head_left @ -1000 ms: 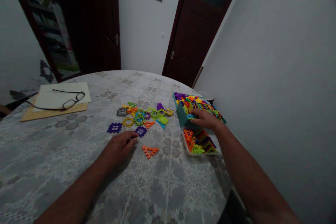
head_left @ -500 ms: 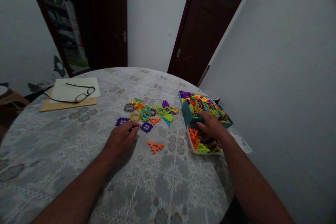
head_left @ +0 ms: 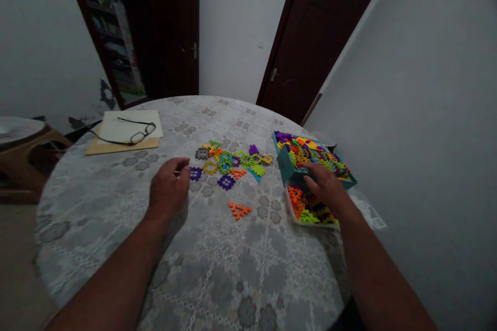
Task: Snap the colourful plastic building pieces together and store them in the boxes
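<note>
My left hand (head_left: 170,184) rests on the table with its fingers loosely curled and the thumb apart from them. Nothing shows in its grasp. Close to its fingertips lies a purple square plastic piece (head_left: 195,174). My right hand (head_left: 326,184) reaches over the near edge of the teal box (head_left: 286,164), which is full of small colourful interlocking pieces (head_left: 310,151). Its index finger and thumb are apart, and I see no piece between them. Below that hand, a clear plastic tub (head_left: 292,213) holds orange, green and dark pieces.
Mid-table lies a cluster of interlocking pieces (head_left: 227,162), with another purple square (head_left: 226,182) and an orange triangle (head_left: 238,210) nearer me. Glasses (head_left: 137,137) rest on paper (head_left: 134,118) and a tan folder (head_left: 122,146) at left. A wall borders the right side.
My left hand has drawn back leftward, away from the pieces, and its thumb has parted from the fingers. My right hand stays at the boxes. The view has turned slightly left.
</note>
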A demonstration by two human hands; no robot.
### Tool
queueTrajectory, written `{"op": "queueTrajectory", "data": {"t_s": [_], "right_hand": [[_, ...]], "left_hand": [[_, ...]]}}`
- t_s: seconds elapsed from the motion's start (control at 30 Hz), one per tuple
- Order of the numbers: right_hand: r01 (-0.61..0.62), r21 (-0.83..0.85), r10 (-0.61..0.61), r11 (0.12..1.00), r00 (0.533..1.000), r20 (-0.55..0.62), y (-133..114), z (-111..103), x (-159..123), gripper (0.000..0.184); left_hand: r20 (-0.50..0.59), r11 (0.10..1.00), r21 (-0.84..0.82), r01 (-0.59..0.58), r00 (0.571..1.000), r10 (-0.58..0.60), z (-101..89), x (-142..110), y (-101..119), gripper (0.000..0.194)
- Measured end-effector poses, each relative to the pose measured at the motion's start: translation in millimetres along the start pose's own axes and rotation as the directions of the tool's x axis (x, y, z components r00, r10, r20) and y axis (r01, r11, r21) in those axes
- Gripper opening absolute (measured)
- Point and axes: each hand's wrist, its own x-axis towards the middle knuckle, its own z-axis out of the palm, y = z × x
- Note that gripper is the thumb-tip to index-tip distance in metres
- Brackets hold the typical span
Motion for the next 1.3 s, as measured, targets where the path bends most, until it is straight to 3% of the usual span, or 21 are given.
{"op": "queueTrajectory", "data": {"t_s": [0.1, 0.2, 0.27, 0.37, 0.43, 0.53, 0.63, 0.8, 0.97, 1.07, 1.17, 1.3], "right_hand": [[0.016, 0.020, -0.014, 1.000, 0.995, -0.096, -22.2, -6.3, -5.1, 0.038], [0.063, 0.147, -0.062, 0.987, 0.998, -0.013, -62.5, -9.1, -12.7, 0.037], [0.109, 0.258, -0.149, 0.960, 0.979, 0.141, -96.7, -3.9, -19.8, 0.038], [0.156, 0.348, -0.277, 0.925, 0.902, 0.332, -147.8, 18.5, -28.7, 0.050], [0.151, 0.321, -0.276, 0.935, 0.877, 0.392, -175.3, 40.0, -30.7, 0.057], [0.122, 0.235, -0.208, 0.964, 0.899, 0.386, -200.7, 70.4, -29.0, 0.059], [0.100, 0.237, -0.177, 0.966, 0.928, 0.327, -206.9, 90.3, -28.6, 0.047], [0.093, 0.327, -0.159, 0.941, 0.971, 0.180, -195.1, 104.7, -33.2, 0.037], [0.062, 0.317, -0.129, 0.946, 0.972, 0.195, -185.6, 108.3, -30.7, 0.030], [0.031, 0.317, -0.095, 0.948, 0.978, 0.188, -180.9, 109.6, -29.5, 0.031], [0.003, 0.392, -0.055, 0.920, 0.991, 0.121, -174.0, 112.1, -29.2, 0.042], [-0.118, 0.530, 0.086, 0.840, 0.993, 0.086, -164.6, 113.2, -26.0, 0.052]], "left_hand": [[-0.087, 0.997, 0.057, -0.052, 0.995, 0.057, 0.1, 5.7, -15.9, 0.044], [-0.063, 0.973, 0.195, -0.125, 0.988, 0.140, 8.3, 7.1, -34.2, 0.050], [0.018, 0.946, 0.275, -0.170, 0.985, 0.172, 17.8, 4.0, -42.1, 0.051], [0.196, 0.882, 0.406, -0.238, 0.966, 0.170, 32.0, -4.2, -45.6, 0.052], [0.291, 0.840, 0.457, -0.292, 0.942, 0.170, 37.8, -9.3, -44.6, 0.049], [0.380, 0.824, 0.415, -0.387, 0.896, 0.230, 40.6, -14.6, -41.4, 0.045], [0.433, 0.837, 0.295, -0.461, 0.845, 0.313, 41.4, -19.7, -35.2, 0.043], [0.518, 0.829, 0.059, -0.556, 0.727, 0.451, 47.9, -31.7, -18.7, 0.040], [0.545, 0.821, -0.053, -0.568, 0.673, 0.501, 53.7, -39.8, -13.0, 0.040], [0.544, 0.834, -0.086, -0.545, 0.675, 0.497, 56.5, -41.7, -13.7, 0.044], [0.518, 0.865, -0.114, -0.489, 0.713, 0.472, 61.2, -41.7, -9.0, 0.055], [0.517, 0.891, -0.143, -0.431, 0.735, 0.439, 66.5, -37.9, 4.2, 0.069]]}}
